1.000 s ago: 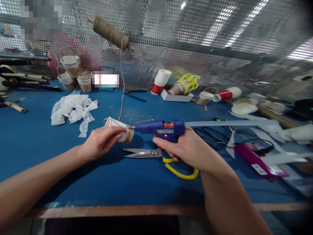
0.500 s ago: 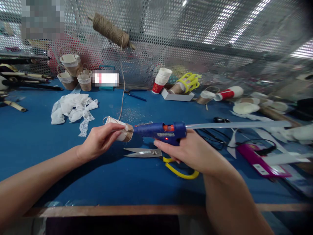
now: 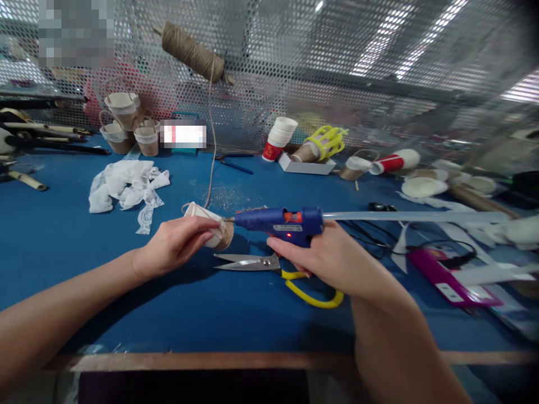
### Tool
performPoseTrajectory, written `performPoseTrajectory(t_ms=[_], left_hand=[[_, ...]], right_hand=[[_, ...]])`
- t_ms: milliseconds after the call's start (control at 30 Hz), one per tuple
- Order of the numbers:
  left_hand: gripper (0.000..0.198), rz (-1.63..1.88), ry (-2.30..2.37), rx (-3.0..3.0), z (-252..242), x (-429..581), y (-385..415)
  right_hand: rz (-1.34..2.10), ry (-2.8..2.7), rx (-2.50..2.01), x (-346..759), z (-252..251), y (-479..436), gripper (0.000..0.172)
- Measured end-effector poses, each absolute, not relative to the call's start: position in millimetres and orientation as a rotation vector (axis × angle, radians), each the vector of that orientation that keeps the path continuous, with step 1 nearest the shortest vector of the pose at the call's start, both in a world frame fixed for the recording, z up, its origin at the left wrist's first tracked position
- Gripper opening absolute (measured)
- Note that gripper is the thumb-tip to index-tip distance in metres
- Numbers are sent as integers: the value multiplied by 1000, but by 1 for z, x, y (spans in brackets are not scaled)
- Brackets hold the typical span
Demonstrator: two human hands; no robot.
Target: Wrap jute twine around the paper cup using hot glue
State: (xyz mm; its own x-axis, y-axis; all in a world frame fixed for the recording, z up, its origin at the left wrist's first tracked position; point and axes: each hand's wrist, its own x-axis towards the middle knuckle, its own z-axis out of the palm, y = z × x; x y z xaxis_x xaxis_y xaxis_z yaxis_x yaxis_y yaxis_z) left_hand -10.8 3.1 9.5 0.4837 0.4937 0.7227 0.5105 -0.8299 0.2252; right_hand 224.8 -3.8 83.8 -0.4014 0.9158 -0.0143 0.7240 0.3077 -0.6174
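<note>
My left hand (image 3: 177, 244) grips a small paper cup (image 3: 225, 235), tilted on its side, its lower part wrapped in brown twine. The palm side of the fingers and part of the cup are hidden. My right hand (image 3: 324, 252) is closed around the handle of a blue glue gun (image 3: 273, 220), whose red light is on. The gun's nozzle points left and meets or nearly meets the cup's wrapped side. Out of its back runs a long clear glue stick (image 3: 412, 216). Below the gun lie scissors (image 3: 248, 262) with yellow handles, blades parted. Twine (image 3: 214, 140) runs from the cup up to a spool (image 3: 191, 51).
White lace (image 3: 124, 185) lies left of my hands. Behind it stand several twine-wrapped cups (image 3: 122, 112). Stacked paper cups (image 3: 280, 137) and a white box (image 3: 307, 164) are at the back. A purple power strip (image 3: 452, 278) with black cables lies to the right.
The cup has shifted slightly right and down and turned a little in my left hand. The glue gun stays almost in place, its nozzle now nearer the cup's upper side.
</note>
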Motion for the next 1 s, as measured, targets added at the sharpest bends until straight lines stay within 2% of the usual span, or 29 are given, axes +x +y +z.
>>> performPoseTrajectory(t_ms=[1000], left_hand=[[15, -1353, -1074, -2730, 6, -10, 5]], right_hand=[[739, -2307, -1471, 225, 84, -6, 34]])
